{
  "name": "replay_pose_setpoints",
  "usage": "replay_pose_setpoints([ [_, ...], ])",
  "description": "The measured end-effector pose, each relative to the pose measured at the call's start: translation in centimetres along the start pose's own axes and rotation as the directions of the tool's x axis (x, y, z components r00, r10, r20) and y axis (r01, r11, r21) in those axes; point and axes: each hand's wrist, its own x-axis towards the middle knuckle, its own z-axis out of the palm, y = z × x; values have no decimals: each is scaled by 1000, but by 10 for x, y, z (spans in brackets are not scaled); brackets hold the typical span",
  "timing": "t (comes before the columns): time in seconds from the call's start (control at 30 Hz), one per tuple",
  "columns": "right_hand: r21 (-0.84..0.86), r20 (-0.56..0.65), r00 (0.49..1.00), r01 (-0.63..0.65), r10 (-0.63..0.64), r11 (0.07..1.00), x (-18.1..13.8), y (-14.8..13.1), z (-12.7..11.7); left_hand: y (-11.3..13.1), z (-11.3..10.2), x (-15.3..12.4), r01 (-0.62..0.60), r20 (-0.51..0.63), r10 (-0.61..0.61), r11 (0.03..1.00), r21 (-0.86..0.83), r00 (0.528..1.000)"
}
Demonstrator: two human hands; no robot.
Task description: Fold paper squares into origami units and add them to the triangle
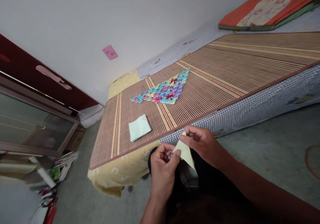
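Observation:
A pale yellow piece of folded paper (186, 153), pointed at its lower end, is held between both hands above my lap. My left hand (165, 162) pinches its left edge between thumb and fingers. At its top corner, my right hand (200, 140) grips it with thumb and fingertips. On the bamboo mat ahead lies a stack of light green paper sheets (139, 128), with a bit of red showing at its right side. Farther back rests a triangular arrangement of folded colored paper pieces (162, 90) in blue, pink, purple, yellow and red.
The striped mat (212, 87) covers a bed with a checked sheet (240, 117) and a yellow cloth (110, 180). A folded orange quilt (265, 9) sits at the far right. Left are a glass-fronted cabinet (37, 120) and clutter on the floor. Pink paper (110, 52) hangs on the wall.

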Motion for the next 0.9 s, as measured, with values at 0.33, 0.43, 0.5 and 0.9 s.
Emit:
replay_pose_setpoints([
  [0.33, -2, 305, 944, -131, 126, 991, -7, 5, 0, -13, -8, 11, 54, -82, -81, 955, -291, 993],
  [0.43, -46, 293, 947, -122, 130, 991, -10, 7, 1, -13, -7, 13, 101, -75, -134, 934, -343, 988],
  [0.5, -76, 276, 954, -96, 113, 993, -11, 8, 2, -12, -6, 14, 81, -107, -122, 940, -331, 987],
  [0.9, 22, 305, 941, -158, 144, 987, -13, 15, 4, -10, -10, 14, 109, -122, -176, 898, -427, 977],
])
